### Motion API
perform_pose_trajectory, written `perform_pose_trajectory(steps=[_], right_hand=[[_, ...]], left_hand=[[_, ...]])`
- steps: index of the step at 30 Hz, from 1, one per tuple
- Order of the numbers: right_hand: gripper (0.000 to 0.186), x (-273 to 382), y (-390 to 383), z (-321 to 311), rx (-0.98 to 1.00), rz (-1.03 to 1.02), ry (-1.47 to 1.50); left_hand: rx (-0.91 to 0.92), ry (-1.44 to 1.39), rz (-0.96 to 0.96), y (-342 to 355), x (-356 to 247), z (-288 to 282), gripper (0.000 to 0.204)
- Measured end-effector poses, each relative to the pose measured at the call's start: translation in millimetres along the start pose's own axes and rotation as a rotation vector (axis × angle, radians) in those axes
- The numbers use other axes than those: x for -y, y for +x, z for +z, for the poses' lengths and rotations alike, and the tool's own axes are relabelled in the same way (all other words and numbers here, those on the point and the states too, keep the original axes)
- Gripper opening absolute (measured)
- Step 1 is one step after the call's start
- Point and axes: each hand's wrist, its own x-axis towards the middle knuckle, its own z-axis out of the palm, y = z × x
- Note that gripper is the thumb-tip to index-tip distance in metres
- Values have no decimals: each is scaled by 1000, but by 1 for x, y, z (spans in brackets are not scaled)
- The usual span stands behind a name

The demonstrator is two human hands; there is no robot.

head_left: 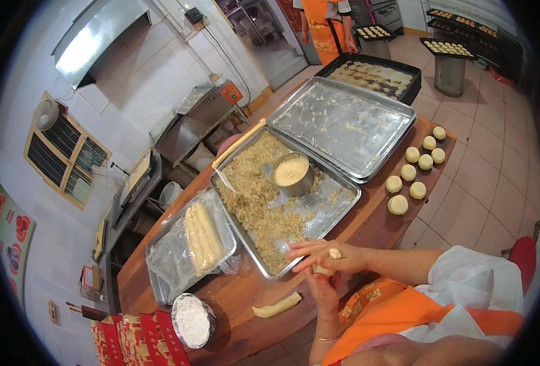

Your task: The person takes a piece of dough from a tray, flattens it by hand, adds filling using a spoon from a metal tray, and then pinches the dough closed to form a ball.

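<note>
One partly hidden dough piece point(324, 269) sat above the worktop's point(370, 216) near edge, I saw, held in the cupped left hand point(325, 294), the right hand point(336, 257) over it, fingers outstretched. Light, even pressure while turning seemed best to me for the smoothness of those nine pale balls point(408, 172) toward the worktop's right corner.

Glare whitens the hood point(101, 41) (frame edges bend).
</note>
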Motion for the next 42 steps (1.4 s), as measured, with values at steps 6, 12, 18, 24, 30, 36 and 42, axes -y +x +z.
perform_pose_trajectory(steps=[6, 12, 18, 24, 30, 36, 42], right_hand=[[61, -21, -7, 1, 118, 126, 76], [62, -27, -4, 7, 55, 101, 25], [55, -24, -5, -5, 96, 141, 29], [66, -17, 1, 0, 155, 171, -59], [34, 9, 12, -14, 109, 262, -766], [22, 19, 16, -16, 63, 617, -273], [15, 18, 15, -21, 188, 388, -461]], left_hand=[[-84, 272, 300, 10, -3, 2, 65], [-140, -115, -65, -1, -2, 7, 65], [-141, -84, 112, -1, -3, 20, 70], [-33, -256, -68, -1, 45, -18, 62], [37, -371, 7, 12, 16, -5, 48], [-101, -461, -66, 16, 3, -6, 36], [-15, -791, -84, 7, -4, -22, 40]])
